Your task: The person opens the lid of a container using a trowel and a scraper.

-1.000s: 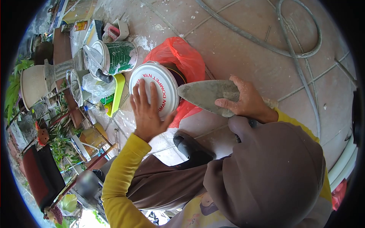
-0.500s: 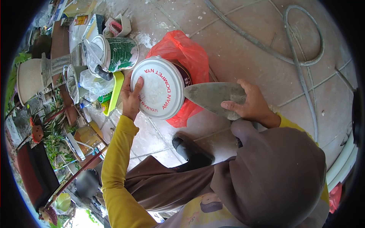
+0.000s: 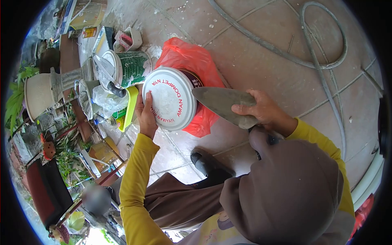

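A bucket with a white lid [image 3: 169,98] with red lettering stands on the tiled floor, partly wrapped in a red plastic bag [image 3: 185,53]. My left hand [image 3: 147,115] grips the lid's near-left rim, thumb on top. In my right hand [image 3: 265,109] is a grey, pointed trowel blade [image 3: 224,104], held with the thumb on its wide end. The blade's tip meets or nearly meets the lid's right edge. The trowel's handle is mostly hidden.
Left of the bucket stand a green paint can [image 3: 134,68] with a scraper [image 3: 105,71] on top, a yellow-green tray [image 3: 130,108] and a clear plastic bag [image 3: 108,100]. A grey hose [image 3: 281,53] curls over the floor at the upper right. A black shoe [image 3: 204,161] is below.
The view has shifted slightly, so the bucket and left-side items appear lower. The trowel tip now lies nearer the lid's upper right edge. Both hands keep their holds.
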`<control>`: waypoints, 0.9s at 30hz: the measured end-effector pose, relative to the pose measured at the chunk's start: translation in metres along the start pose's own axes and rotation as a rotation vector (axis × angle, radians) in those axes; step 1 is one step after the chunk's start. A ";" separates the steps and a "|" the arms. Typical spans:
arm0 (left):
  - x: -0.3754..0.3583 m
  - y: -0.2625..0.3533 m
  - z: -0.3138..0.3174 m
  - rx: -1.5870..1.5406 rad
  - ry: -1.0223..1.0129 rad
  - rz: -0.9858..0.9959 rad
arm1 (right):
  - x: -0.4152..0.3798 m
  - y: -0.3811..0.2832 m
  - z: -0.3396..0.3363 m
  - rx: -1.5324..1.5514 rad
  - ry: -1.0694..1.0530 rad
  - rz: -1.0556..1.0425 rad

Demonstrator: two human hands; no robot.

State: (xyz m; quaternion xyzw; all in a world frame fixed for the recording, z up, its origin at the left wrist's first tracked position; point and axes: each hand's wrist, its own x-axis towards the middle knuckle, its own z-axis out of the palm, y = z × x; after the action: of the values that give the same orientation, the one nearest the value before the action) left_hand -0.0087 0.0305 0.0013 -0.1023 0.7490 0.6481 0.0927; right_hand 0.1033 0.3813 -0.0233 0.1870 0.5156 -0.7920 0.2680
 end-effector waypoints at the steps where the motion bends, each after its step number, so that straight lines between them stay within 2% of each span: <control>1: -0.001 -0.001 0.000 -0.045 0.017 -0.006 | 0.001 -0.003 -0.002 -0.142 0.026 -0.098; 5: -0.003 -0.007 -0.002 -0.090 0.062 -0.037 | -0.006 0.003 -0.007 -0.550 0.209 -0.428; 8: -0.005 -0.006 -0.003 -0.102 0.074 -0.061 | -0.013 0.014 -0.001 -0.494 0.216 -0.459; 11: -0.016 -0.007 0.002 -0.139 0.101 -0.060 | -0.021 0.011 0.003 -0.474 0.253 -0.459; 14: -0.025 -0.010 0.009 -0.144 0.152 -0.048 | -0.029 -0.001 -0.009 -0.547 0.142 -0.299; 17: -0.029 -0.007 0.017 -0.143 0.171 -0.050 | -0.027 -0.002 -0.008 -0.764 0.094 -0.247; 19: -0.029 -0.004 0.017 -0.133 0.147 -0.047 | -0.026 -0.003 -0.011 -0.698 0.096 -0.217; 22: -0.017 -0.015 0.008 0.337 0.151 0.285 | -0.034 0.004 -0.011 -0.593 0.152 -0.227; 25: -0.007 -0.009 0.000 0.545 -0.008 0.489 | -0.037 0.008 -0.013 -0.420 0.234 -0.239; 27: 0.004 0.002 -0.003 0.428 -0.031 0.312 | -0.035 0.010 -0.009 -0.385 0.280 -0.280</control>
State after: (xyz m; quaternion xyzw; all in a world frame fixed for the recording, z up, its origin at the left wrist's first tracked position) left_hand -0.0134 0.0277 0.0026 0.0465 0.8742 0.4827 0.0227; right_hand 0.1369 0.3946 -0.0138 0.1673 0.7096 -0.6752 0.1125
